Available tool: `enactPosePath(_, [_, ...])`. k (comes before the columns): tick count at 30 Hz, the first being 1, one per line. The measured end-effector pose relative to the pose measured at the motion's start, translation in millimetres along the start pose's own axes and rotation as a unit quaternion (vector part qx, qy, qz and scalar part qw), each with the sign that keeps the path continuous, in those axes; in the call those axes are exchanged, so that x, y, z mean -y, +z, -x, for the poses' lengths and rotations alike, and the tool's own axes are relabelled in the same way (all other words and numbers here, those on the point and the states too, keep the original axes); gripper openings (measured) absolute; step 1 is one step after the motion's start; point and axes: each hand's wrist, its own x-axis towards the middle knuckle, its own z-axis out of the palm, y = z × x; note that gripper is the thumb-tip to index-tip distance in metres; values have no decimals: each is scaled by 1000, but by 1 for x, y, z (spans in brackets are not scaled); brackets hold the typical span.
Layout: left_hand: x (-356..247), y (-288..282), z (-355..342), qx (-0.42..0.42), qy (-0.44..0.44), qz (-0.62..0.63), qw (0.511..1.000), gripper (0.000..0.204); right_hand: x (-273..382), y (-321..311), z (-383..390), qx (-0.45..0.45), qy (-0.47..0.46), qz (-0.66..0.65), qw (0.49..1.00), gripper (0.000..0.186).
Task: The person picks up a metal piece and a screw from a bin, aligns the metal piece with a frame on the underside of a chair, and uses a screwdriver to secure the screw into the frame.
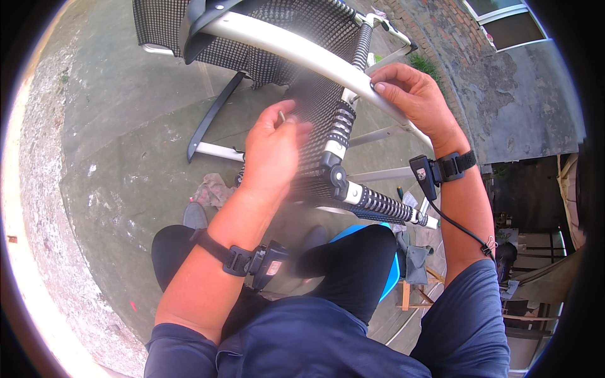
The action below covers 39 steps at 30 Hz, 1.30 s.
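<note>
Dark curved strip [217, 116]: over on the left, it meets the end of a pale tube [217, 150], so that side looks joined up.
Left hand [274, 148]: in mid-air before the mesh, thumb and fingers drawn together on a small thin piece [282, 116]; motion blurs it, so I can't say what it is, only that it isn't set into the frame.
Curved white tube [290, 44]: sweeps across the top with a black end piece [192, 31] seated at its upper left; this length is what the work seems to centre on.
Mesh panel [328, 31]: already strung on the frame, its edge wrapped around the side rails.
Chair frame [341, 123]: right in front of the seated person, above the floor; its dark hinge [338, 176] is in place.
Right hand [413, 94]: grip closed lightly on the tube's lower edge, thumb by a dark spot; whether that is a hole or a fastener, I can't tell.
Progress: mostly together, I'd judge; the fixing near the right hand looks like the unfinished part, though its tightness doesn't show.
</note>
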Motion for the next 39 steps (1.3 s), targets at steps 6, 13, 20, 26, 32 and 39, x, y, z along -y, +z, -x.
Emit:
enactPosePath(6, [2, -1, 0, 5, 42, 2, 999, 36, 1, 0, 0, -2, -1, 2, 1000, 14])
enactPosePath(13, [1, 0, 2, 0, 37, 15, 999, 37, -4, -1, 0, 0, -3, -6, 1000, 16])
enactPosePath(20, [0, -1, 2, -6, 34, 15, 999, 32, -2, -10, 4, -9, 5, -9, 1000, 17])
enactPosePath(26, [-1, -3, 2, -15, 36, 17, 999, 30, -4, -25, 12, -42, -2, -17, 999, 18])
enactPosePath(32, [-2, -2, 4, -33, 44, -1, 998, 30, 4, -38, 28, -64, -4, -41, 997, 18])
enactPosePath(39, [-1, -6, 3, -38, 54, 6, 998, 29, 2, -50, 60, -105, 21, -42, 993, 17])
